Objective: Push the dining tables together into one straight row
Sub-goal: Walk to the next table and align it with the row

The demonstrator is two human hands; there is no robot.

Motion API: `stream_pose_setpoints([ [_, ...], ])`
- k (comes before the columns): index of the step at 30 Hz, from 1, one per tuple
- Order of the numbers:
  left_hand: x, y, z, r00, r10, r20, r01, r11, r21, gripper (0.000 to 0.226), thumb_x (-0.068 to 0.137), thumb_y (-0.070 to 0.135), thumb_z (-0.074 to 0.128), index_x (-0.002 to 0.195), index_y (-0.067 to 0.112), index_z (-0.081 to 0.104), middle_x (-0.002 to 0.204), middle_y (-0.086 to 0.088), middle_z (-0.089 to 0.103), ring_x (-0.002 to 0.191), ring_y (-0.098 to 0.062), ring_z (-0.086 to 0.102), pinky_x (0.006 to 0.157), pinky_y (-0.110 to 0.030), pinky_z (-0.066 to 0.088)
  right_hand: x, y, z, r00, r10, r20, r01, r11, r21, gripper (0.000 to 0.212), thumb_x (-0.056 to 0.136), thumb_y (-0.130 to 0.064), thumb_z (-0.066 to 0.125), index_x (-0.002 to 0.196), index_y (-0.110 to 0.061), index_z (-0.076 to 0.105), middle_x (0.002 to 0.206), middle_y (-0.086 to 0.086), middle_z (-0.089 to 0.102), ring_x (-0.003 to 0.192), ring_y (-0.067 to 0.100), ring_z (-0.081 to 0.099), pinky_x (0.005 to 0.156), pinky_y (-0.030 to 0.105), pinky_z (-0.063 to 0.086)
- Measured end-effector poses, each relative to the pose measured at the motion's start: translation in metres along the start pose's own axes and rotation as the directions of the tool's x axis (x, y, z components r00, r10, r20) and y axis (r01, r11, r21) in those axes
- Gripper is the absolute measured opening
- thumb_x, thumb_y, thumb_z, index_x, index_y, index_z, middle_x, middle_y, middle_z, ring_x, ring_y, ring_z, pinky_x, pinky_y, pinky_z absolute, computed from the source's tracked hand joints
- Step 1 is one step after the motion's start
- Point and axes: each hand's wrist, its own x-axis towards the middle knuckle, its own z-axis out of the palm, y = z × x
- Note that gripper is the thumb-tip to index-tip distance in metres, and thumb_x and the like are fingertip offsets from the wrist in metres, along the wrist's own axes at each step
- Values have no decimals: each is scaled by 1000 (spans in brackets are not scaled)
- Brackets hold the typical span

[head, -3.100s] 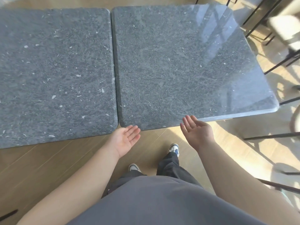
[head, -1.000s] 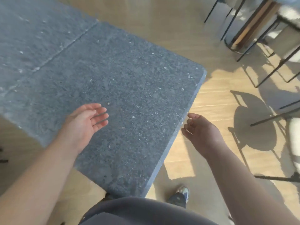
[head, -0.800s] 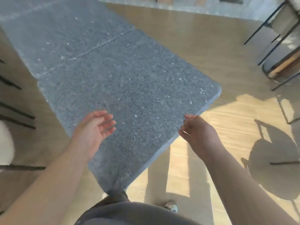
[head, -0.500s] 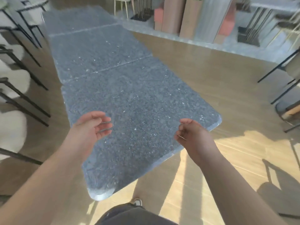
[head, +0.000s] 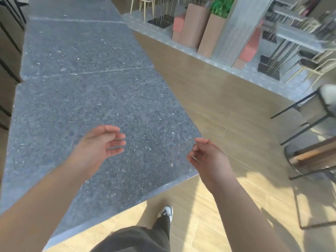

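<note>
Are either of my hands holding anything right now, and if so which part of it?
Nothing is held. The left hand hangs open above the nearest table, and the right hand, fingers loosely curled, is by its right corner, gripping nothing.

Bright daylight from right; sun patches, my arm shadows on wooden floor (head: 227, 99). Background motion-blurred, wide-angle bending at edges. Tabletop (head: 101, 110) evenly lit.
</note>
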Motion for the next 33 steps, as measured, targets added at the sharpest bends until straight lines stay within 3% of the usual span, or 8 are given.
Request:
stream_pose_setpoints([
  [4,68,-20,92,997,-68,-41,71,995,63,24,101,-2,45,100,11,65,90,-9,73,80,-24,71,72,-37,55,76,-42,-48,999,17,-44,-23,989,-147,21,94,2,45,100,-8,62,67,2,58,62,18,56,72,33,52],
  [10,124,-7,217,994,-105,-30,102,992,-75,24,100,-2,44,101,10,65,83,-5,76,75,-19,74,72,-35,58,160,-114,-116,998,14,-58,-27,972,-235,24,92,3,43,100,-7,64,67,1,59,62,18,58,69,31,56],
  [15,130,-3,267,998,16,-59,-19,999,-49,27,100,-3,42,102,10,66,87,-8,75,79,-23,72,76,-39,57,212,-142,-146,999,-5,36,15,960,-278,22,93,-1,47,99,-11,65,70,-1,63,71,15,62,73,30,55],
  [21,106,-13,307,932,118,-344,-161,982,-99,30,100,0,45,94,18,68,88,-6,76,79,-23,73,74,-37,56,260,-170,-181,965,23,260,49,963,-266,19,96,-3,52,98,-12,68,84,1,71,80,13,69,72,24,57],
  [26,63,-29,400,877,151,-456,-275,936,-220,12,87,12,61,94,18,69,88,-7,75,77,-22,73,74,-38,58,270,-216,-229,912,54,406,50,969,-242,24,97,1,48,104,-11,68,91,5,73,85,16,71,73,26,57],
  [30,47,-17,462,832,263,-488,-365,923,-125,12,86,20,63,92,25,72,93,-9,75,82,-23,73,73,-36,59,269,-252,-255,882,10,472,84,981,-177,26,98,4,45,101,-12,66,85,3,71,79,13,70,69,25,57],
  [33,36,4,487,789,360,-498,-432,901,-35,21,95,12,57,91,27,72,93,-8,74,82,-20,73,68,-29,58,265,-279,-262,867,-13,499,90,987,-131,25,98,6,43,104,-9,63,87,6,68,79,15,67,72,28,57],
])
